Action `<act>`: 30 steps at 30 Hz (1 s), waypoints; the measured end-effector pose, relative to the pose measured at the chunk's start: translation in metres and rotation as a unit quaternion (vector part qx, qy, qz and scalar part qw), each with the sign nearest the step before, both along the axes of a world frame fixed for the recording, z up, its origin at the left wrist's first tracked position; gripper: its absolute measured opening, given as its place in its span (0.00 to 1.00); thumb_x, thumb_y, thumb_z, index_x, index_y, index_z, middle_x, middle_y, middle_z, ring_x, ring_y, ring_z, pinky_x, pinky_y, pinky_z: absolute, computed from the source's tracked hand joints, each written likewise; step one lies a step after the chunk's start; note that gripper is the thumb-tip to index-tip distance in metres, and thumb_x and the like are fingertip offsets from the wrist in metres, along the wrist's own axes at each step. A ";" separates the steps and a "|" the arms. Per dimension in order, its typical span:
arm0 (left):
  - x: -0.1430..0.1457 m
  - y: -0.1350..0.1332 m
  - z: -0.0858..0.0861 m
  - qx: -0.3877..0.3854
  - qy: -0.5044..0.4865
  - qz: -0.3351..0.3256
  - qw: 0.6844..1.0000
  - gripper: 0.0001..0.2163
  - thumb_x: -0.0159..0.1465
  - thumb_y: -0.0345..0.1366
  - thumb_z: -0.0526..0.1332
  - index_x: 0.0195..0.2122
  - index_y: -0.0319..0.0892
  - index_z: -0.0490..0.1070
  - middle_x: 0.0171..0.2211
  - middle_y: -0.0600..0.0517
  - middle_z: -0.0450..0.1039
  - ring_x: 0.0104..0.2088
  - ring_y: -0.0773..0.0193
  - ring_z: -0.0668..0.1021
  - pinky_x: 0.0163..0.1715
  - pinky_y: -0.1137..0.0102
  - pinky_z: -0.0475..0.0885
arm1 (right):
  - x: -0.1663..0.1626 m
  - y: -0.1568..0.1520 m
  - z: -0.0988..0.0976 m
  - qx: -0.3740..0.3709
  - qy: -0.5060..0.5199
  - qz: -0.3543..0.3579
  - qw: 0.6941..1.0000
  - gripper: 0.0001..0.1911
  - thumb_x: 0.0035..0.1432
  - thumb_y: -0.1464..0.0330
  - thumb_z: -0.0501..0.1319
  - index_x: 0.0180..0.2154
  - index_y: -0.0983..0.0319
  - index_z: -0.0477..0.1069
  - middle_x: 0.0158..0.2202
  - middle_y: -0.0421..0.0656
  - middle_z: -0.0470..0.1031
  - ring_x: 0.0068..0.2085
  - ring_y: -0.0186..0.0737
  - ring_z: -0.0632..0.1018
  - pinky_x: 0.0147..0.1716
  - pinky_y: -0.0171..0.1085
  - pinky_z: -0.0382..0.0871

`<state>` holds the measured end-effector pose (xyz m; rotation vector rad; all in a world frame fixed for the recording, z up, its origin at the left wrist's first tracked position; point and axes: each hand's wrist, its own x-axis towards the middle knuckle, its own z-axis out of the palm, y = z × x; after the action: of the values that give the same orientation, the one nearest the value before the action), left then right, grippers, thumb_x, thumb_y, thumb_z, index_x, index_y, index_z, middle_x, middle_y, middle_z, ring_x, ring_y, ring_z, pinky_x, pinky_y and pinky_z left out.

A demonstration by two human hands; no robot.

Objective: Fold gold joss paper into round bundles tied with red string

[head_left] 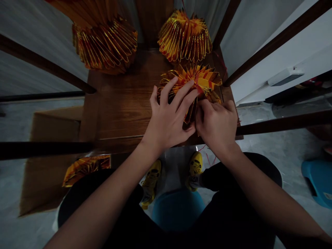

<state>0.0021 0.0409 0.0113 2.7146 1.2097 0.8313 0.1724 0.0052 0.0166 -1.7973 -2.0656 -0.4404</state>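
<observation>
A pleated gold, orange and red paper ornament (209, 79) lies fanned out at the right of the wooden seat. My left hand (169, 119) rests over its near left side, fingers spread across the folds and thumb bent in toward the right hand. Close beside it, my right hand (218, 121) is closed in a pinch at the ornament's near edge; what lies between its fingers is hidden. A bit of red ribbon or string shows at the ornament's middle. Thin red string (207, 157) hangs below the seat's front edge.
Behind stands a similar pleated paper piece (185, 38), and a larger one (106, 45) is at the back left. Dark wooden bars (275, 38) flank the wooden seat (121, 103). A cardboard box (49, 152) with more folded paper (86, 166) sits lower left. Blue plastic stools (178, 209) are below.
</observation>
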 end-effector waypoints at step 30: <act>-0.010 0.008 0.005 -0.017 0.041 -0.006 0.999 0.35 0.66 0.38 0.65 0.74 0.58 0.59 0.81 0.50 0.51 0.80 0.36 0.50 0.76 0.33 0.45 | 0.052 -0.016 -0.004 -0.101 0.193 0.275 0.937 0.19 0.67 0.78 0.59 0.54 0.55 0.78 0.56 0.46 0.84 0.57 0.51 0.80 0.59 0.55 0.75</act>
<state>-0.0080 0.0487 0.0168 2.7516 1.2108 0.6981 0.2241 -0.0105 0.0123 -1.1843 -2.2436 0.2695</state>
